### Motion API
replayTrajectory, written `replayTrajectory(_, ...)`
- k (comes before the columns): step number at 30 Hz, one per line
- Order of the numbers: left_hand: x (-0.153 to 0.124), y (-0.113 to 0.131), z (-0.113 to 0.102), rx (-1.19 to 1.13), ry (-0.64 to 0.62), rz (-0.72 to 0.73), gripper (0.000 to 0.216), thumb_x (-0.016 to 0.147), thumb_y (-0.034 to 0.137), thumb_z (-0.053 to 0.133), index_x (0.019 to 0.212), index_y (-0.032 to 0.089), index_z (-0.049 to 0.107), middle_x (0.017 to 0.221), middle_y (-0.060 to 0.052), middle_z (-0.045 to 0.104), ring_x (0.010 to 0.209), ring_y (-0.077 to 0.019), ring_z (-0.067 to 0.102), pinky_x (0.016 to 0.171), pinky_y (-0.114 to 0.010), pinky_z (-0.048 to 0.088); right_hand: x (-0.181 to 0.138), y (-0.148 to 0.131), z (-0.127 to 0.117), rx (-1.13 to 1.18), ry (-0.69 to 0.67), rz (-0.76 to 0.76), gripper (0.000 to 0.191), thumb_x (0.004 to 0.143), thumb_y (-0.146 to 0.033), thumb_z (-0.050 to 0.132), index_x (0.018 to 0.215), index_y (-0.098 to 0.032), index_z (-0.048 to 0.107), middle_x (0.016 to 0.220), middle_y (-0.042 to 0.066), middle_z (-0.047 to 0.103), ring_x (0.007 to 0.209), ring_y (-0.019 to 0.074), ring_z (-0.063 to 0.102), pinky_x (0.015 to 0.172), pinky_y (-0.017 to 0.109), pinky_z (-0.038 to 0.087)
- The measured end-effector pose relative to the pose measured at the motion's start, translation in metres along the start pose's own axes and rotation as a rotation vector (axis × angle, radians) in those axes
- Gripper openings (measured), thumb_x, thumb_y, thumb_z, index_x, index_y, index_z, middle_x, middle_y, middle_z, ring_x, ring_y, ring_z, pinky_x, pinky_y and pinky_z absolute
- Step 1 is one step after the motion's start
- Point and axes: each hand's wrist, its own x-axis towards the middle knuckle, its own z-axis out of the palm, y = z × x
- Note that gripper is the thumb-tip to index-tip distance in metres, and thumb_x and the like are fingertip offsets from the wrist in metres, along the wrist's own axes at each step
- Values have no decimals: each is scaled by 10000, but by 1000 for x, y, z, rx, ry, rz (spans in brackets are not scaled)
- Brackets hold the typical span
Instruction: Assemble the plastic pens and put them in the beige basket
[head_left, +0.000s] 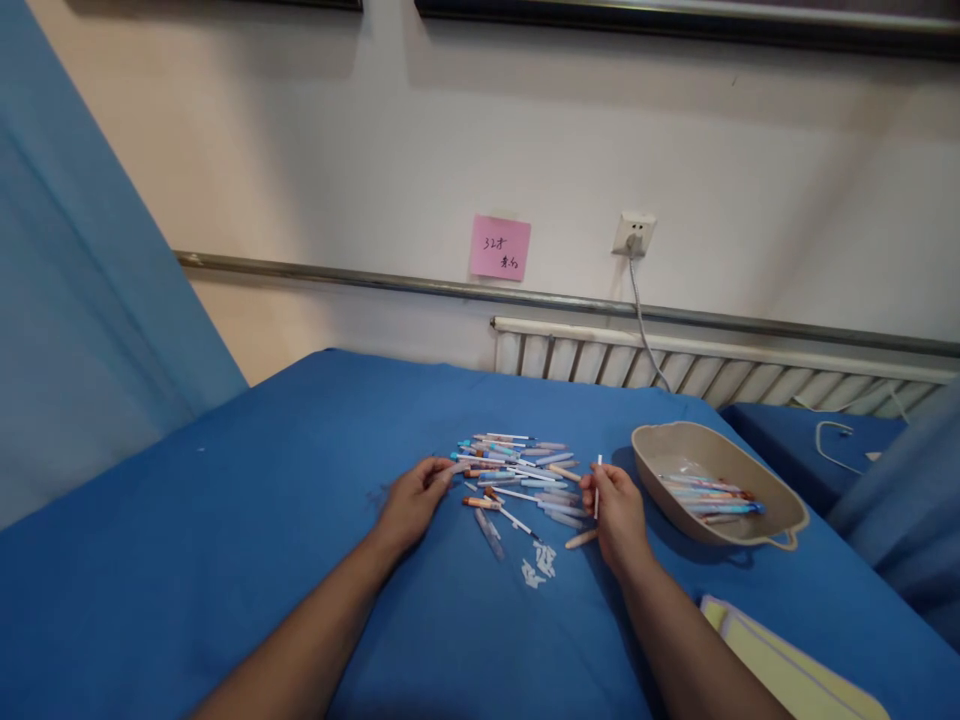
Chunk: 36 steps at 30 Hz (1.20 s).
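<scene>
A loose heap of several thin pens and tubes (517, 470) lies on the blue cloth (225, 540). My left hand (411, 500) rests at the heap's left edge, fingers pinched on a pale tube. My right hand (616, 510) is closed round a thin white stick (598, 480), held upright just right of the heap. A beige oval basin (780, 505) stands to the right of that hand with several coloured pens (709, 495) inside. Small white caps (540, 565) lie scattered between my hands.
A yellow-edged folder (787, 665) lies at the lower right corner. Behind the table are a white radiator (675, 360), a wall socket with a grey cable (634, 235) and a pink note (500, 247). A blue curtain (67, 300) hangs on the left.
</scene>
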Motion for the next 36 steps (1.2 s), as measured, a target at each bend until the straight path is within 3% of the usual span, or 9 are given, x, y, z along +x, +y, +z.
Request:
replayTrajectory(5, 10, 6, 25, 399, -108, 322, 295, 911, 320, 377, 1087, 198, 580, 1211, -79, 581, 1167, -224, 475, 1011, -382, 317, -5, 5, 8, -257, -167, -32, 353, 750, -552, 550, 798, -206, 507, 697, -2, 666, 380, 90, 487, 322, 186, 338)
replayTrajectory(8, 7, 10, 36, 516, -238, 373, 268, 923, 295, 367, 1085, 211, 564, 1158, -73, 600, 1123, -221, 494, 989, -384, 330, -9, 8, 8, -551, -268, -47, 315, 814, -543, 462, 836, -232, 514, 467, -64, 550, 349, 126, 484, 299, 195, 337)
replayTrajectory(11, -3, 14, 34, 540, -337, 403, 248, 932, 305, 352, 1043, 215, 555, 1055, -61, 618, 1035, -213, 525, 935, -355, 366, -11, 9, 6, -693, -365, -91, 249, 851, -480, 435, 824, -243, 509, 477, -61, 555, 349, 130, 505, 315, 203, 353)
replayTrajectory(16, -19, 22, 25, 504, -421, 414, 270, 947, 313, 314, 1045, 220, 548, 1069, -53, 599, 1014, -200, 525, 905, -326, 378, -11, 8, 4, -682, -421, -125, 197, 867, -409, 424, 792, -235, 478, 790, 2, 681, 354, 99, 517, 335, 214, 378)
replayTrajectory(22, -21, 26, 26, 445, -420, 390, 267, 941, 317, 337, 1074, 230, 551, 1081, -42, 605, 1012, -191, 536, 898, -305, 385, -12, 8, 6, -580, -398, -128, 230, 823, -444, 491, 765, -224, 522, 624, -18, 651, 352, 99, 479, 346, 201, 345)
replayTrajectory(26, -17, 24, 26, 444, -348, 356, 272, 940, 325, 330, 1042, 217, 559, 1034, -50, 614, 984, -194, 544, 874, -301, 399, -7, 8, 7, -453, -259, -74, 312, 807, -520, 467, 781, -212, 510, 608, -29, 616, 356, 91, 430, 329, 193, 306)
replayTrajectory(30, -16, 24, 26, 540, -368, 418, 200, 902, 293, 419, 943, 197, 590, 958, -57, 620, 922, -203, 544, 833, -305, 404, 0, 8, 7, -344, -165, -74, 350, 784, -547, 483, 723, -203, 504, 538, -41, 549, 371, 89, 399, 351, 196, 301)
replayTrajectory(33, -16, 29, 30, 547, -424, 488, 171, 868, 277, 486, 974, 210, 602, 1025, -51, 622, 975, -202, 534, 883, -309, 380, 2, 8, 9, -304, -160, -75, 351, 761, -551, 510, 729, -201, 514, 531, -44, 544, 370, 88, 393, 351, 196, 289)
replayTrajectory(36, -6, 36, 39, 608, -398, 473, 192, 868, 269, 483, 1003, 218, 609, 1032, -47, 640, 978, -197, 547, 872, -291, 381, 1, 8, 11, -257, -166, -54, 357, 743, -562, 521, 760, -206, 512, 537, -54, 549, 348, 81, 379, 340, 191, 279)
